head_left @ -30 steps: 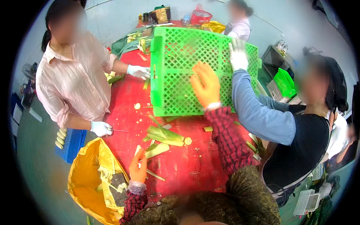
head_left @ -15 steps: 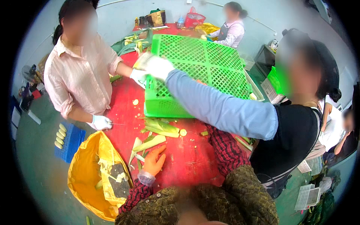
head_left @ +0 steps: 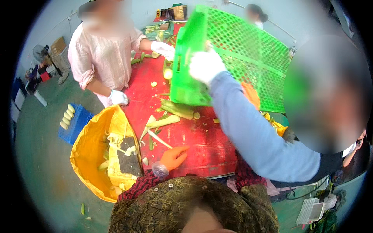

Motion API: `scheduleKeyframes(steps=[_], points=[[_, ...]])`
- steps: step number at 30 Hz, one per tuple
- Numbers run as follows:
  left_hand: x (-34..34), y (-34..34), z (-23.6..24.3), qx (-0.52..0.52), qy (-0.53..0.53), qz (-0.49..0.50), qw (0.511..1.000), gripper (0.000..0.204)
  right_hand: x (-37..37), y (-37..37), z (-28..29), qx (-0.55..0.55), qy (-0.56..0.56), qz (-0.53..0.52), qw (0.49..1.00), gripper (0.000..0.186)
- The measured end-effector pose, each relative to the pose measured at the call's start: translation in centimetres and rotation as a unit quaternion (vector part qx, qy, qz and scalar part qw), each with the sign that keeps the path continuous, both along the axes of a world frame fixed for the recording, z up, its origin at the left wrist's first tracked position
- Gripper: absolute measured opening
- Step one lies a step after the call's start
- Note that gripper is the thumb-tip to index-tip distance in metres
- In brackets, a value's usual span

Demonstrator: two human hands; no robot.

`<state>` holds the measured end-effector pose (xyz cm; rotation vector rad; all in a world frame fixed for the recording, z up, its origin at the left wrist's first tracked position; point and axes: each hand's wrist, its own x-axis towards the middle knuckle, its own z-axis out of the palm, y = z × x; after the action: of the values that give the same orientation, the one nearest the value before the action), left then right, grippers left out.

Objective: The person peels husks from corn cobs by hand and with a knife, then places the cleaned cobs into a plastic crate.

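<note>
My left hand (head_left: 173,157), in an orange glove, rests open and empty at the red table's near part (head_left: 198,147), beside trimmed green-and-pale stalks (head_left: 163,121). My right hand (head_left: 250,95), also orange-gloved, is at the green plastic crate (head_left: 231,31), mostly hidden behind a co-worker's blue sleeve (head_left: 252,132); I cannot make out its fingers. The crate is tilted over the table. The co-worker's white-gloved hand (head_left: 204,66) is on its left part. Another co-worker in a pink shirt (head_left: 105,66) stands at the left, one white glove (head_left: 163,49) near the crate, the other holding something thin.
A yellow bag (head_left: 87,155) with scraps sits left of me. A blue crate (head_left: 75,128) holds several pale vegetables on the left. A fan (head_left: 40,54) stands behind. A third person (head_left: 255,21) is at the back, and white baskets (head_left: 311,209) lie low at the right.
The crate has shifted right and tilted. The right co-worker's arm has reached across over my right arm. My left hand has moved right and lowered, opening flatter on the table.
</note>
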<state>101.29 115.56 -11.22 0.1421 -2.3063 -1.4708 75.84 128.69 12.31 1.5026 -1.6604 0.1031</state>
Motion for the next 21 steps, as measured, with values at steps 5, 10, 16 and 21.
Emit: scheduleKeyframes(steps=[5, 10, 16, 21], points=[[2.9, 2.0, -0.7, -0.033, -0.029, -0.119, 0.992, 0.037, 6.8, 5.7, 3.0, 0.197, 0.161, -0.066, 0.965, 0.036], [6.1, 2.8, -2.9, -0.133, -0.102, -0.214, 0.962, 0.041, 12.6, 12.1, -1.4, 0.089, 0.115, -0.107, 0.984, 0.037], [11.4, 5.8, -3.2, -0.089, -0.042, -0.234, 0.967, 0.042, 17.3, 25.9, -25.1, -0.568, -0.312, -0.215, 0.73, 0.039], [22.0, 8.0, -7.4, -0.102, -0.123, -0.185, 0.97, 0.044, 30.8, 26.0, -38.5, -0.298, -0.714, -0.348, 0.529, 0.03]])
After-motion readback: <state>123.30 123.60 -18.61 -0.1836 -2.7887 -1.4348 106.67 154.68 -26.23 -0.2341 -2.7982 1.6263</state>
